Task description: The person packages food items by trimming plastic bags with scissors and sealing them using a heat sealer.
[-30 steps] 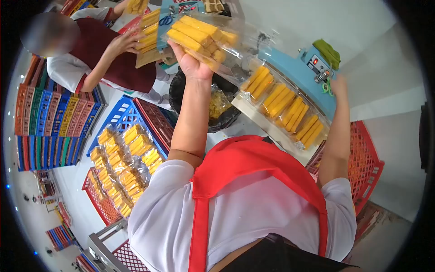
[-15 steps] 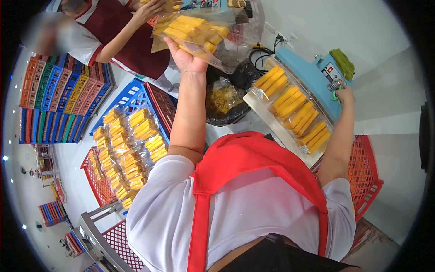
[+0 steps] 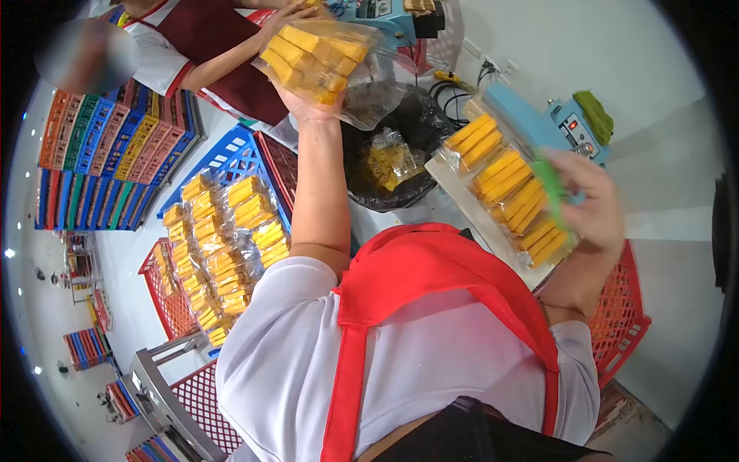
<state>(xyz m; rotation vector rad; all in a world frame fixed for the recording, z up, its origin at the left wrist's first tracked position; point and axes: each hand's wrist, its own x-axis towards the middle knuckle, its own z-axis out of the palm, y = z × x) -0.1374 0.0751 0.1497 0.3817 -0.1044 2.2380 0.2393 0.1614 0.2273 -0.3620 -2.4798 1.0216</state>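
Observation:
Raised at the upper middle, my left hand (image 3: 314,108) supports a clear plastic bag of yellow sticks (image 3: 308,60) from below, its loose end hanging to the right. My right hand (image 3: 589,196) is smeared by motion over the right end of a pale ledge (image 3: 493,231). With it is a blurred green item (image 3: 550,189) whose kind I cannot make out. Clear packs of yellow sticks (image 3: 504,177) stand in a row along this ledge, in front of a light-blue machine (image 3: 573,127) with a control panel. The green item partly covers the packs behind it.
Below my left hand is a black-lined bin (image 3: 377,196) holding yellow scraps. Many packs fill a blue crate (image 3: 235,150) at left. A co-worker in a maroon apron (image 3: 223,46) stands close by. Stacked crates (image 3: 108,146) and a red crate (image 3: 620,308) flank me.
My right hand has left the machine's control panel and come down toward the packs, the green item moving with it. My left hand and its bag have shifted slightly left and tilted.

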